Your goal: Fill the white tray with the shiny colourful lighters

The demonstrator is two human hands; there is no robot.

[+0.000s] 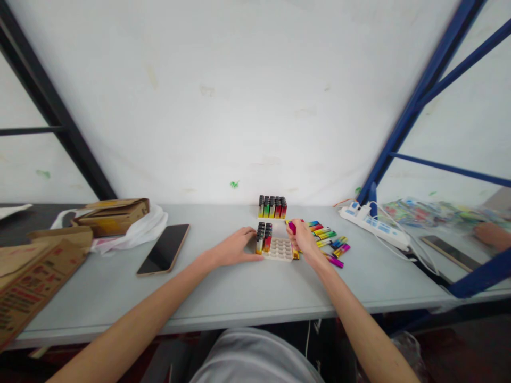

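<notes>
A white tray (282, 250) with round holes lies on the grey table, and several upright lighters (264, 237) with black tops fill its left side. My left hand (236, 248) rests at the tray's left edge, fingers and thumb spread around that corner. Over the tray's right side, my right hand (301, 238) is closed on a magenta lighter (292, 227). Just right of it, several loose shiny lighters (327, 234) in yellow, green, red, blue and purple lie flat. Behind the tray stands a full block of upright lighters (272, 207).
A black phone (164, 250) lies left of my arm. Farther left are cardboard boxes (115, 217) and a white plastic bag (149, 230). A white power strip (375, 227) with cables sits at right by a blue frame (407, 114). Another person's hand (493, 235) shows at far right.
</notes>
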